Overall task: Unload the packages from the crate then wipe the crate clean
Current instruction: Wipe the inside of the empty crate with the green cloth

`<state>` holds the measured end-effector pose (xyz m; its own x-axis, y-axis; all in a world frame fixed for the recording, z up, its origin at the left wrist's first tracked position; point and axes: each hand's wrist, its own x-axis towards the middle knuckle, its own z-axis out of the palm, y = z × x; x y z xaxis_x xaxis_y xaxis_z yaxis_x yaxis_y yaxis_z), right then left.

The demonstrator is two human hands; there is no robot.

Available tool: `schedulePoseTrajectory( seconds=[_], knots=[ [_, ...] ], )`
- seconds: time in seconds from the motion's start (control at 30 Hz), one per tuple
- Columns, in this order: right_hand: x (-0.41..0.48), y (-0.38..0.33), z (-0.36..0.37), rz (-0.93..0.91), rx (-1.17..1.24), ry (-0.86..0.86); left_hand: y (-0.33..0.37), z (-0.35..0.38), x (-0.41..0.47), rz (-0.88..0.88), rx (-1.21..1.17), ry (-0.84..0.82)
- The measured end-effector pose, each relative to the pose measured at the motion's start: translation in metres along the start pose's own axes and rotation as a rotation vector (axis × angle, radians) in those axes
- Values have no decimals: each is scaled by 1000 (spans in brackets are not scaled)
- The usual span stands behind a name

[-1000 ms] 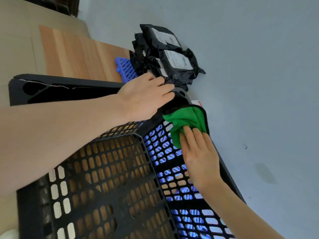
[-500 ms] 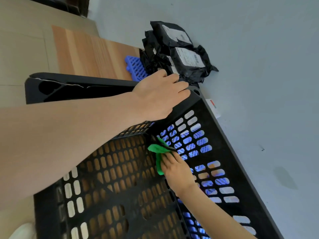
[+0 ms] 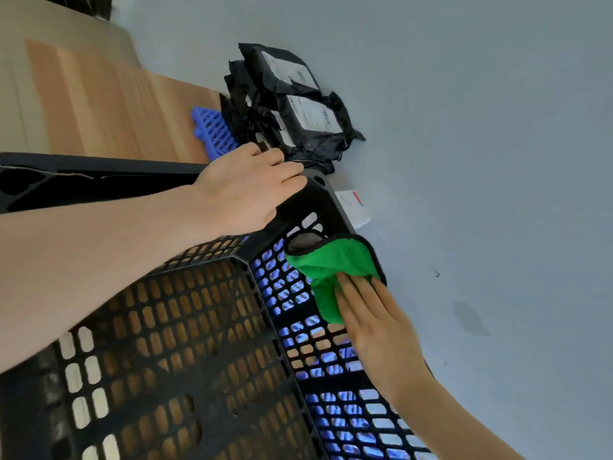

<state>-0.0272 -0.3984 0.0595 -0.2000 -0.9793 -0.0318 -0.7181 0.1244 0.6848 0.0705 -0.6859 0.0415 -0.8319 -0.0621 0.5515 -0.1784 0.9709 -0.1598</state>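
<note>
1. Head view: a black crate [image 3: 326,207] fills the lower left of the frame. No packages show in the part of it that is in view.
2. The packages [image 3: 308,121] lie heaped on the grey floor [image 3: 481,161] at upper centre, just beyond the crate's far corner. A small blue grid [image 3: 215,131] and a wooden board [image 3: 116,107] lie to their left.
3. The left hand [image 3: 242,194] lies over that far corner of the rim with its fingers fairly straight. They are laid on the rim rather than wrapped round it, and the thumb is hidden.
4. The right hand [image 3: 378,330] presses a green cloth [image 3: 335,260] against the inside of the right wall, just under the rim. Its fingers are flat and together. The thumb is out of sight, so I cannot tell whether it pinches the cloth.
5. Unloading looks done and wiping is the step in hand.
6. The wall is all slots, so a loose fold of the cloth could catch in one and drag out from under the flat fingers.
7. The left hand only rests on the rim, so a hard stroke could shift the crate into the packages or onto the white card [image 3: 353,204] beside the corner.
8. Pale grime shows on the crate at lower left. It may be missed if wiping stays near the rim.
</note>
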Motion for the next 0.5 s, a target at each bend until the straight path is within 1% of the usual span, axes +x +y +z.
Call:
schedulePoseTrajectory(
  seconds=[0.13, 0.2, 0.3, 0.4, 0.5],
  knots=[
    [-20, 13, -13, 86, 15, 48, 2, -1, 1, -4, -15, -6],
    [-17, 4, -3, 80, 16, 33, 3, -2, 2, -9, -31, -12],
    [-2, -22, 22, -58, 5, -84, 2, -5, 4, -15, -56, -28],
    [17, -54, 54, -191, 43, -318, 3, -5, 6, -26, -84, -36],
    [36, -82, 77, -266, 77, -458, 3, -3, 9, -32, -93, -34]
  ],
)
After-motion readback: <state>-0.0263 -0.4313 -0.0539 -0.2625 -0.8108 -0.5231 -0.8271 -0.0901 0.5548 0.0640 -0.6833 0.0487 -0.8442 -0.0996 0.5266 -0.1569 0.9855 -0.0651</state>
